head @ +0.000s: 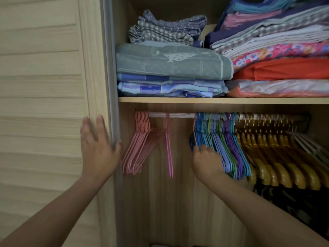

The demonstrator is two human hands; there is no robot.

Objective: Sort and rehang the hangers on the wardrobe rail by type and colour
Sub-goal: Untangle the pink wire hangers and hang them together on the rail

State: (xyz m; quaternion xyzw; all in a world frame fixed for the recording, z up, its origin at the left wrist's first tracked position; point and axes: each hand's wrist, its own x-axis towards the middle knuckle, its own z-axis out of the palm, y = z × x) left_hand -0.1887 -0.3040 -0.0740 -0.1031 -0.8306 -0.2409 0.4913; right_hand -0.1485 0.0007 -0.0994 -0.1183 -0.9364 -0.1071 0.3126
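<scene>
A white rail [179, 115] runs under the shelf. A bunch of pink hangers [140, 139] hangs at its left end, and one brighter pink hanger [168, 145] hangs alone a little to the right. After a bare stretch come blue, green and purple hangers [224, 139], then yellow wooden hangers [277, 157], with a few white ones at the far right. My left hand [98, 148] lies flat with straight fingers against the wardrobe door's edge [114, 104]. My right hand [207, 159] grips the lower part of the leftmost blue hangers, fingers curled into them.
The shelf [213, 100] above the rail carries stacks of folded bedding and clothes [169, 68]. The louvred door [41, 86] fills the left side. Dark clothing [293, 202] lies below the yellow hangers.
</scene>
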